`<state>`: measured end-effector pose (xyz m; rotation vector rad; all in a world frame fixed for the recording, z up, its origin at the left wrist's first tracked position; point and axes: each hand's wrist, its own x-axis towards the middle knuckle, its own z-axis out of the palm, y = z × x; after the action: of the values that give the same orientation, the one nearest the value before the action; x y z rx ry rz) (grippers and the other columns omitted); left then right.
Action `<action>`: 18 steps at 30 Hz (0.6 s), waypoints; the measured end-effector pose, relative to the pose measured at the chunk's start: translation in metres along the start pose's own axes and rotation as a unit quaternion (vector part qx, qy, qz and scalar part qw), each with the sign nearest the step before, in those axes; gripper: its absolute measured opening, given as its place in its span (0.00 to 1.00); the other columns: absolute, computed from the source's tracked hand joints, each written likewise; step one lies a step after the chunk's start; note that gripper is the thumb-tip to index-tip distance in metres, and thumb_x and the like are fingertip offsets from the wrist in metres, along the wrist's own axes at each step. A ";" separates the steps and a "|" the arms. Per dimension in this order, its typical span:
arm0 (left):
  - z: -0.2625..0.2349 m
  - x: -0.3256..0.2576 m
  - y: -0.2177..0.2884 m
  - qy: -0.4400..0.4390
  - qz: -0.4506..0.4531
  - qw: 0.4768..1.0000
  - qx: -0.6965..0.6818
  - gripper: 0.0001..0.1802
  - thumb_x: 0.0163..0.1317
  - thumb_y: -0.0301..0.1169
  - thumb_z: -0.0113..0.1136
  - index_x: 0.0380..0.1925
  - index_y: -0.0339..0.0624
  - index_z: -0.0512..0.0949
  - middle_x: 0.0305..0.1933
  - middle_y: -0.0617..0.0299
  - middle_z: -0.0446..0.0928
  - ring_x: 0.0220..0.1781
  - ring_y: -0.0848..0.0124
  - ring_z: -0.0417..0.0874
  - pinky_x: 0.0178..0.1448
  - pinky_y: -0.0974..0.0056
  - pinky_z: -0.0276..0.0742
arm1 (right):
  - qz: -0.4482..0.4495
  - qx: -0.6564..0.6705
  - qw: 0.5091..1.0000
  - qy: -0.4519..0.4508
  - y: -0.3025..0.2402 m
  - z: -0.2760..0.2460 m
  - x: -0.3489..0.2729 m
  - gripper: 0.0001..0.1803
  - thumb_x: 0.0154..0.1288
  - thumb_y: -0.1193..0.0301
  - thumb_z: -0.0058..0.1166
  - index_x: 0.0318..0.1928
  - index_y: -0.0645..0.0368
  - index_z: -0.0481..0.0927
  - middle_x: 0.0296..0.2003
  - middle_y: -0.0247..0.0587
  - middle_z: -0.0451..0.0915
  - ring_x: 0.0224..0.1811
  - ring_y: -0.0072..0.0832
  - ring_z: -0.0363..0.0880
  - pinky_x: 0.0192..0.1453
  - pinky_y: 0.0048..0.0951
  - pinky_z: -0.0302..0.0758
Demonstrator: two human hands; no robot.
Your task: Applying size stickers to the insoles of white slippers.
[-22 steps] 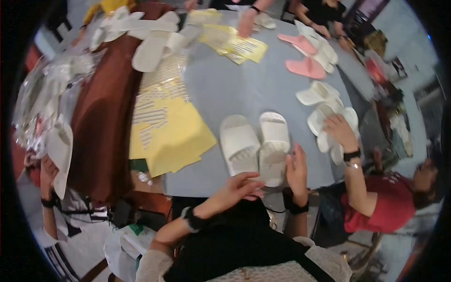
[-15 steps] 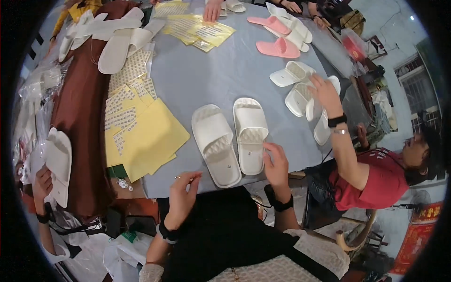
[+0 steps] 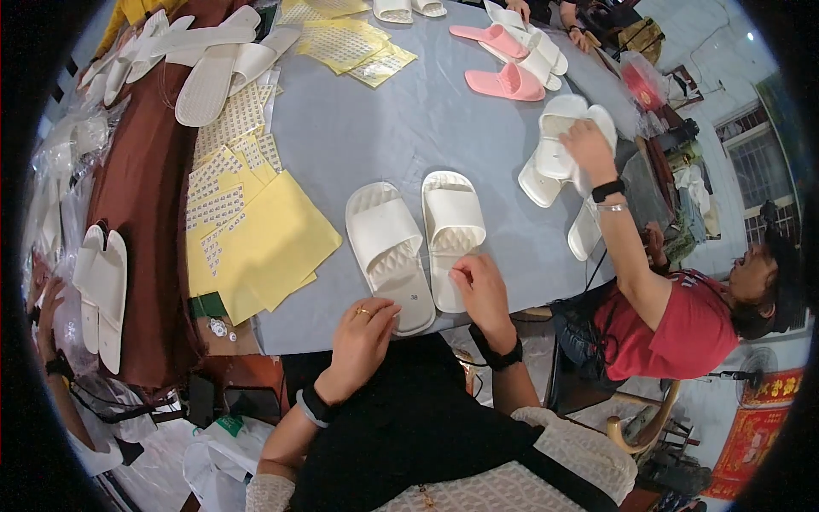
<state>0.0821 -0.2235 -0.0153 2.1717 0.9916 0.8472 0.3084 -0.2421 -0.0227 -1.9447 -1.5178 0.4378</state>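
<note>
Two white slide slippers lie side by side on the grey table (image 3: 401,128) in front of me, the left slipper (image 3: 388,252) and the right slipper (image 3: 452,230). My left hand (image 3: 363,337) rests at the heel end of the left slipper, fingers curled on its edge. My right hand (image 3: 482,290) touches the heel of the right slipper, fingertips pinched on its sole. Both slippers lie flat, toes pointing away from me.
Yellow sticker sheets (image 3: 256,235) lie at the left of the slippers. A person in a red shirt (image 3: 682,328) at the right handles white slippers (image 3: 559,149). Pink slippers (image 3: 503,81) and more sheets (image 3: 350,43) lie farther back. More white slippers (image 3: 101,294) sit at the far left.
The view has shifted so the slipper pair sits nearer the centre. My left hand moved up to the left slipper's heel. The neighbour's hand moved onto the white slippers farther back.
</note>
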 end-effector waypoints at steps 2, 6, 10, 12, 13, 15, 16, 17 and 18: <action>0.002 0.007 0.002 -0.006 -0.003 1.000 0.000 0.12 0.51 0.22 0.60 0.38 0.38 0.77 0.40 0.56 0.76 0.44 0.56 0.76 0.48 0.58 0.73 | -0.008 -0.022 1.000 -0.010 0.000 0.000 0.001 0.06 0.58 0.73 0.54 0.34 0.62 0.74 0.30 0.45 0.71 0.33 0.39 0.72 0.38 0.34 0.69; 0.011 0.023 0.004 -0.022 -0.006 1.000 0.006 0.10 0.53 0.24 0.59 0.38 0.38 0.77 0.40 0.55 0.76 0.42 0.55 0.75 0.46 0.58 0.72 | -0.038 -0.066 0.997 0.007 -0.003 0.005 -0.001 0.06 0.59 0.74 0.51 0.34 0.62 0.70 0.31 0.47 0.70 0.35 0.46 0.69 0.40 0.40 0.66; 0.019 0.035 0.002 -0.022 -0.015 1.000 -0.007 0.08 0.53 0.24 0.59 0.34 0.39 0.77 0.36 0.55 0.75 0.41 0.55 0.74 0.45 0.57 0.71 | -0.047 -0.058 0.997 -0.014 0.007 0.001 -0.004 0.06 0.60 0.74 0.50 0.35 0.62 0.69 0.33 0.48 0.70 0.38 0.46 0.69 0.42 0.41 0.66; 0.025 0.038 -0.002 -0.026 -0.030 0.999 -0.001 0.07 0.53 0.25 0.59 0.33 0.39 0.76 0.34 0.55 0.75 0.41 0.55 0.74 0.44 0.57 0.71 | -0.052 -0.011 0.999 -0.012 0.010 -0.003 -0.005 0.05 0.60 0.74 0.49 0.35 0.62 0.69 0.33 0.48 0.70 0.38 0.47 0.69 0.42 0.41 0.66; 0.028 0.039 -0.004 -0.030 -0.046 0.998 0.005 0.06 0.52 0.25 0.59 0.31 0.39 0.76 0.33 0.55 0.74 0.41 0.55 0.74 0.44 0.56 0.71 | -0.057 0.036 0.998 -0.010 0.010 -0.004 -0.006 0.05 0.61 0.74 0.49 0.35 0.62 0.69 0.33 0.49 0.70 0.37 0.47 0.70 0.42 0.41 0.66; 0.029 0.040 -0.008 -0.041 -0.036 0.998 0.009 0.06 0.52 0.26 0.60 0.30 0.39 0.75 0.33 0.54 0.74 0.40 0.54 0.73 0.43 0.56 0.71 | -0.051 0.048 0.998 -0.004 0.009 -0.004 -0.007 0.05 0.61 0.74 0.48 0.35 0.62 0.68 0.32 0.49 0.71 0.37 0.47 0.70 0.42 0.41 0.67; 0.029 0.040 -0.010 -0.051 -0.026 0.998 0.012 0.06 0.51 0.26 0.60 0.29 0.39 0.74 0.32 0.54 0.73 0.39 0.54 0.73 0.43 0.56 0.71 | -0.046 0.060 0.997 0.001 0.009 -0.003 -0.008 0.05 0.62 0.74 0.48 0.35 0.62 0.68 0.32 0.50 0.71 0.37 0.47 0.70 0.41 0.41 0.67; 0.030 0.040 -0.011 -0.051 -0.029 0.998 0.015 0.06 0.51 0.26 0.60 0.29 0.39 0.74 0.32 0.54 0.73 0.39 0.54 0.73 0.43 0.56 0.71 | -0.048 0.063 0.997 -0.001 0.007 -0.003 -0.008 0.05 0.62 0.74 0.48 0.35 0.62 0.68 0.32 0.50 0.71 0.37 0.47 0.70 0.41 0.41 0.67; 0.030 0.039 -0.012 -0.053 -0.024 0.998 0.032 0.06 0.51 0.26 0.60 0.29 0.39 0.74 0.32 0.54 0.73 0.39 0.54 0.73 0.43 0.57 0.71 | -0.021 0.044 0.999 -0.005 0.003 -0.003 -0.007 0.05 0.62 0.74 0.47 0.36 0.62 0.68 0.32 0.49 0.71 0.37 0.47 0.70 0.41 0.42 0.67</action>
<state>0.1200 -0.1933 -0.0306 2.2115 1.0268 0.6794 0.3104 -0.2502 -0.0233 -1.8416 -1.5180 0.4881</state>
